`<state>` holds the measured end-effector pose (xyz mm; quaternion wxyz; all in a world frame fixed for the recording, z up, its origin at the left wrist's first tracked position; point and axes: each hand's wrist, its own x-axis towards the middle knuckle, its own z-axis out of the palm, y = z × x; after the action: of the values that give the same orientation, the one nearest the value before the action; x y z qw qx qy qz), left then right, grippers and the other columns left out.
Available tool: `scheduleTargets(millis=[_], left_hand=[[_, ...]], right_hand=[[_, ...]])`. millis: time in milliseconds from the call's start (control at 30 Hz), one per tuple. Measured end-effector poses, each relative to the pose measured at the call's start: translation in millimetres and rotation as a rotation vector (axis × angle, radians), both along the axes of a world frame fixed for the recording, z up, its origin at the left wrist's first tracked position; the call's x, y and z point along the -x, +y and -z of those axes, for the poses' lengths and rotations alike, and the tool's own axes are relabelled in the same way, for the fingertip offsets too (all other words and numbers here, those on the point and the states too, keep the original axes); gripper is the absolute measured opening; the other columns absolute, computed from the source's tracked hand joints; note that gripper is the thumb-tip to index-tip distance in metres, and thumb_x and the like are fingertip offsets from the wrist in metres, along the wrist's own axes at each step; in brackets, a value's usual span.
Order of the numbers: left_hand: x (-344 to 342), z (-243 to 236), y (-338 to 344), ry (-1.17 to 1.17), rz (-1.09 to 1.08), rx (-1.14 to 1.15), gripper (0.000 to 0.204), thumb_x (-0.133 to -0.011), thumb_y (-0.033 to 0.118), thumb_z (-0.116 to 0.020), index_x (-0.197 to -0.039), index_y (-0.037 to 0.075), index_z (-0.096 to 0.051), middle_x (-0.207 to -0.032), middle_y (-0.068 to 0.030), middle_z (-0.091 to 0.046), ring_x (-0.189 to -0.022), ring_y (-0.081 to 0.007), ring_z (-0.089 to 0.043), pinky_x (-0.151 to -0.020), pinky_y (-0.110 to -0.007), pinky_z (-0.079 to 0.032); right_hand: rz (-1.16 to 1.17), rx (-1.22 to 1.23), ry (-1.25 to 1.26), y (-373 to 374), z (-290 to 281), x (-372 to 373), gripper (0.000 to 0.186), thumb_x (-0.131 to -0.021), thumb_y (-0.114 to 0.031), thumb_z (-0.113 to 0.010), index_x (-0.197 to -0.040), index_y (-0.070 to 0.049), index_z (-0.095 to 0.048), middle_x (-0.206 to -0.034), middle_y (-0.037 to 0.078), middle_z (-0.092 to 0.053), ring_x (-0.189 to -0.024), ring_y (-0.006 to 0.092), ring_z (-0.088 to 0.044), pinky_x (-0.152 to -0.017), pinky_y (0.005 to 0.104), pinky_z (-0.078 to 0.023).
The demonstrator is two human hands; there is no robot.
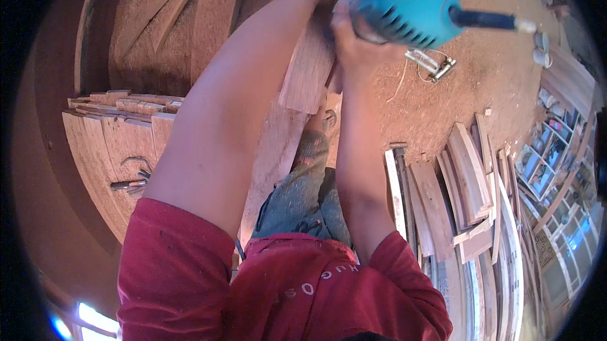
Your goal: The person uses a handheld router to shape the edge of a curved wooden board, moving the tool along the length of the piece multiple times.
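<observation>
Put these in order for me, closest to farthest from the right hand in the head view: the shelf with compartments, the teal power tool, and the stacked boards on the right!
1. Teal power tool: right in the right hand.
2. Stacked boards: lower right of the hand.
3. Shelf with compartments: beyond the boards, toward the right rim.
</observation>
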<state>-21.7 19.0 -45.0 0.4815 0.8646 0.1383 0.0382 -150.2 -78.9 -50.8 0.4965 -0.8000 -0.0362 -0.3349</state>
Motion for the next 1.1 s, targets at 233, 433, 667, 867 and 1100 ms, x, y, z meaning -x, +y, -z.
scheduleTargets(millis=[233,433,667,867,1100], left_hand=[[-7,8,-5,-0.059,0.019,-0.005,0.048,-0.102,0.044,-0.047,-0.143,0.024,-0.063,-0.124,-0.0273,-0.069,-0.118,-0.0429,-0.066,-0.104,-0.050,-0.050],[-1,8,6,-0.022,0.004,-0.046,0.047,-0.102,0.044,-0.047,-0.143,0.025,-0.063,-0.126,-0.0264,-0.068,-0.120,-0.0421,-0.065,-0.104,-0.050,-0.050],[-2,-2,1,-0.021,0.008,-0.021,0.047,-0.102,0.043,-0.047,-0.142,0.024,-0.063,-0.125,-0.0263,-0.068,-0.119,-0.0426,-0.065,-0.103,-0.050,-0.050],[-7,10,6,-0.035,0.015,-0.031,0.047,-0.103,0.042,-0.047,-0.142,0.024,-0.063,-0.124,-0.0270,-0.068,-0.118,-0.0440,-0.065,-0.102,-0.050,-0.050],[-2,-4,4,0.015,0.016,-0.012,0.047,-0.103,0.042,-0.046,-0.142,0.023,-0.063,-0.122,-0.0272,-0.068,-0.115,-0.0456,-0.065,-0.102,-0.052,-0.050]], right_hand=[[-0.211,-0.068,0.105,-16,48,161,0.067,-0.085,-0.023,-0.080,-0.140,-0.004,-0.047,-0.123,0.020,-0.065,-0.115,0.0354,-0.064,-0.102,0.0517,-0.049],[-0.335,-0.167,0.022,-8,58,209,0.057,-0.096,-0.024,-0.069,-0.146,-0.011,-0.045,-0.127,0.024,-0.065,-0.118,0.0428,-0.063,-0.103,0.0588,-0.046],[-0.226,-0.230,0.084,3,27,168,0.057,-0.095,-0.019,-0.067,-0.146,-0.009,-0.045,-0.134,0.025,-0.058,-0.123,0.0397,-0.059,-0.107,0.0533,-0.046],[-0.231,-1.387,0.337,17,2,126,0.047,-0.100,-0.023,-0.060,-0.142,-0.004,-0.049,-0.128,0.025,-0.062,-0.101,0.0404,-0.069,-0.089,0.0470,-0.060],[-0.236,-0.296,0.102,10,36,38,0.063,-0.090,-0.020,-0.073,-0.141,-0.001,-0.041,-0.126,0.022,-0.061,-0.103,0.0352,-0.067,-0.091,0.0452,-0.060]])
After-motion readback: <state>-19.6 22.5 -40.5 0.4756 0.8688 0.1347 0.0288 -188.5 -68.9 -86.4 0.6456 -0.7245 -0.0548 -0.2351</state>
